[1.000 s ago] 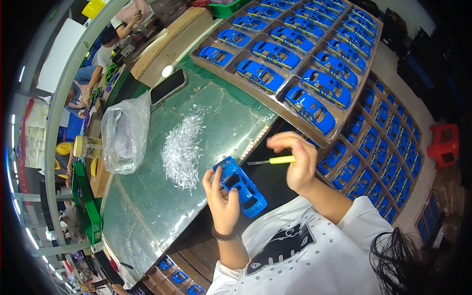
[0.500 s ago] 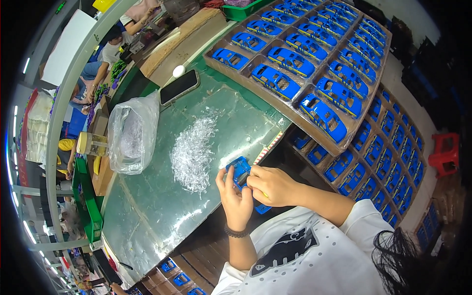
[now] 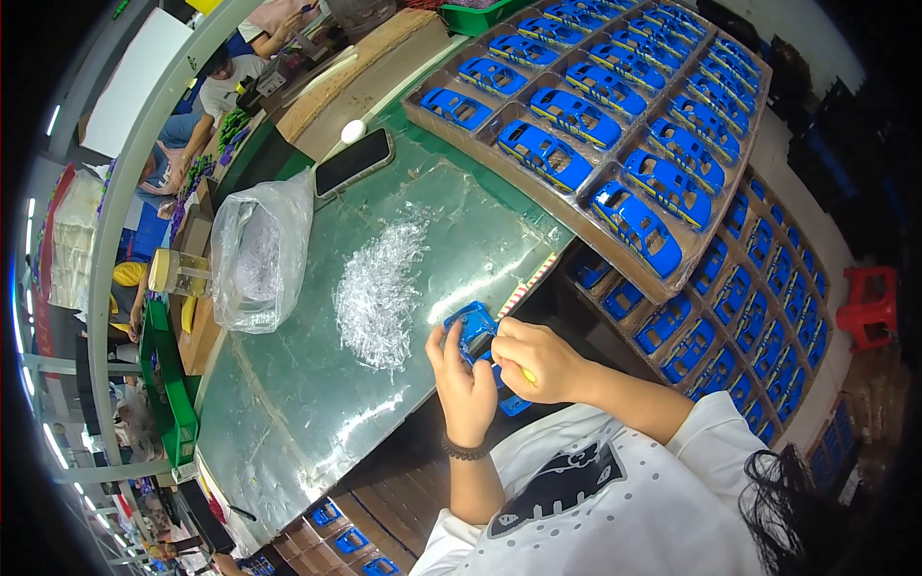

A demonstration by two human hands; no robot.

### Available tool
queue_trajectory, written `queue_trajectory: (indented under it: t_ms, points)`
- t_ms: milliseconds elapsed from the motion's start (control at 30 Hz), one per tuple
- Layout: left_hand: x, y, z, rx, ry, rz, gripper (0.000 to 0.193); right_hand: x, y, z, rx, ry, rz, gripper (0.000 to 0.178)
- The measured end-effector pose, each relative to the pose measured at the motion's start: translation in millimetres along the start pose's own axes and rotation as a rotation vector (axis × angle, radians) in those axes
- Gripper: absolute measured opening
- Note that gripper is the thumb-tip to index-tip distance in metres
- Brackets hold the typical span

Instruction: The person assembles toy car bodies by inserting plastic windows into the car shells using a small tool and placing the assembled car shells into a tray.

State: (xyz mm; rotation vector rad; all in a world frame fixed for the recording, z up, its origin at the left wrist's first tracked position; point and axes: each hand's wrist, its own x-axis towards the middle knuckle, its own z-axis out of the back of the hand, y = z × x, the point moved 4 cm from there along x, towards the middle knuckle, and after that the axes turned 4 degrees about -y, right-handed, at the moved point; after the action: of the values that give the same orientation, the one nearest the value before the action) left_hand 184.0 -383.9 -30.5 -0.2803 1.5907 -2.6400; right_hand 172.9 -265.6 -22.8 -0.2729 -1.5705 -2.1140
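The glossy blue hollow plastic toy-car shell [image 3: 471, 322] is held over the near edge of the dull green sheet-covered surface [image 3: 279, 413]. It looks light and stiff, probably a little slippery, with thin window pillars the likeliest to snap; its solid sides or ends should give the safest hold. Of the 2 hands, the left hand [image 3: 466, 389] grips it between thumb and fingers; the right hand [image 3: 543, 363] is closed around a slim tool with a yellow handle [image 3: 528, 375], pressed close beside it. Beyond lie a loose heap of clear, glinting plastic pieces [image 3: 377, 293], a crinkled translucent bag [image 3: 261, 259] and a compartmented tray [image 3: 615, 271] of similar shells.
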Motion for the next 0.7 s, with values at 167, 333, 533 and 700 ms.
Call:
queue_trajectory:
  t_ms: [167,333,533,700]
  points:
    - [0.1,-3.7,-0.7,0.110,-0.014,-0.023,0.043,0.7,-2.6,-0.2,-0.019,0.022,-0.035,0.006]
    - [1.2,-10.5,1.1,0.167,-0.005,-0.072,0.044,-0.9,-6.7,-2.1,-0.020,0.030,-0.020,0.007]
    - [3.6,-10.3,1.3,0.149,0.008,-0.042,0.044,1.7,-3.2,-0.1,-0.034,0.036,-0.035,0.006]
    - [3.7,-9.2,0.7,0.144,0.012,-0.042,0.045,2.4,-2.2,-0.8,-0.091,0.037,-0.038,0.005]
